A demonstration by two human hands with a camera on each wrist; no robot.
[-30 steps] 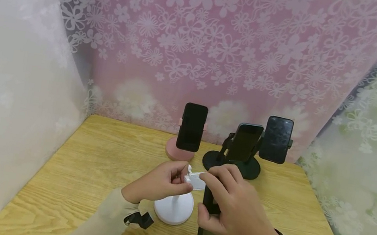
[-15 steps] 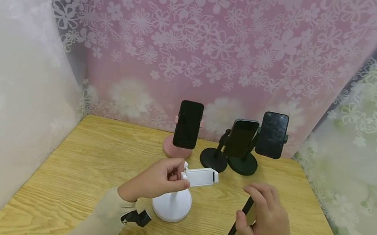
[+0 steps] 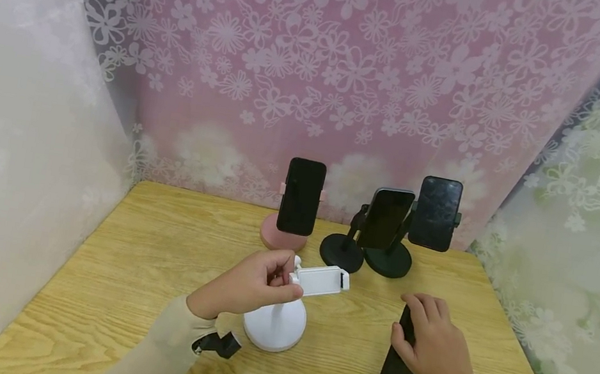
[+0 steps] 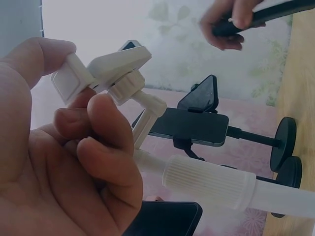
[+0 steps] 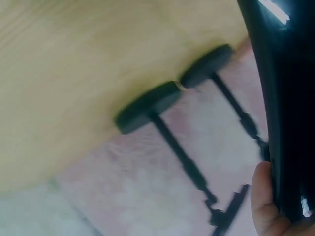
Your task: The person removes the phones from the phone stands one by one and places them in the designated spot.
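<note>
My left hand [image 3: 253, 286] pinches the left end of the white stand's clamp [image 3: 321, 280]; the stand's round white base [image 3: 275, 325] rests on the table. In the left wrist view, thumb and fingers of the left hand [image 4: 74, 132] hold the clamp's end piece [image 4: 73, 78], with nothing in the clamp. At the right, my right hand [image 3: 435, 349] grips a black phone [image 3: 399, 373] by its edges, low over the table. The phone [image 5: 290, 98] fills the right side of the right wrist view, a fingertip [image 5: 265, 196] at its edge.
Behind stand a pink stand [image 3: 282, 234] holding a phone [image 3: 301, 197], a black stand [image 3: 341, 252] with a tilted phone [image 3: 385, 219], and a dark stand [image 3: 390, 262] with another phone [image 3: 435, 214]. Floral cloth [image 3: 292, 82] hangs behind the wooden table [image 3: 183, 228].
My right hand has carried the phone away from the white clamp to the right, uncovering the clamp, and the phone has turned its dark face up. My left hand keeps its hold on the clamp.
</note>
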